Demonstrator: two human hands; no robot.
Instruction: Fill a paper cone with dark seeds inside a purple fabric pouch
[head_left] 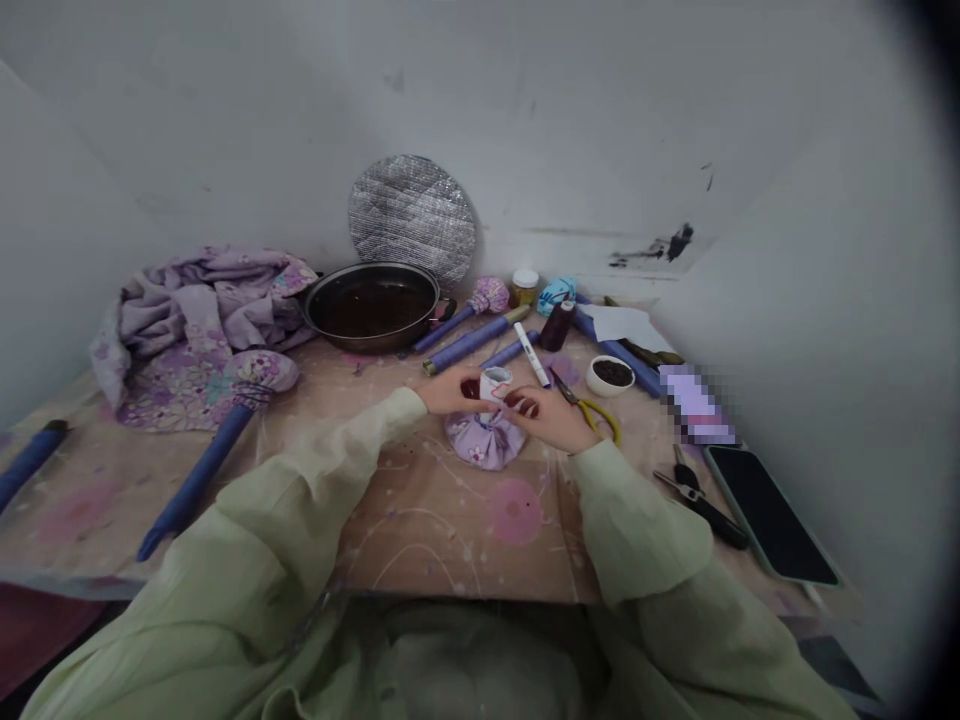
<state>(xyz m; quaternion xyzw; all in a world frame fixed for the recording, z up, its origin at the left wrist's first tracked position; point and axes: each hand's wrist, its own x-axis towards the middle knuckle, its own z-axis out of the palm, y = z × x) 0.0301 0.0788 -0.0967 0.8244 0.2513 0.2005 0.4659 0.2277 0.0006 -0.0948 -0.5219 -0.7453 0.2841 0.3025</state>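
Note:
In the middle of the table stands a lilac floral cloth bundle, round at the bottom and gathered at its neck. A short white tube with a pinkish-red mark on its side rises from that neck, its top open. My left hand grips the neck from the left, fingers closed around the base of the tube. From the right, my right hand pinches the same spot with curled fingers. Just beyond my right hand lie yellow-handled scissors or pliers, a white marker and a dark thread spool.
At the back stands a dark pan before a silver quilted disc. Crumpled floral cloth and a blue-wrapped stick with a cloth head lie left. To the right are a small bowl of dark bits and a phone.

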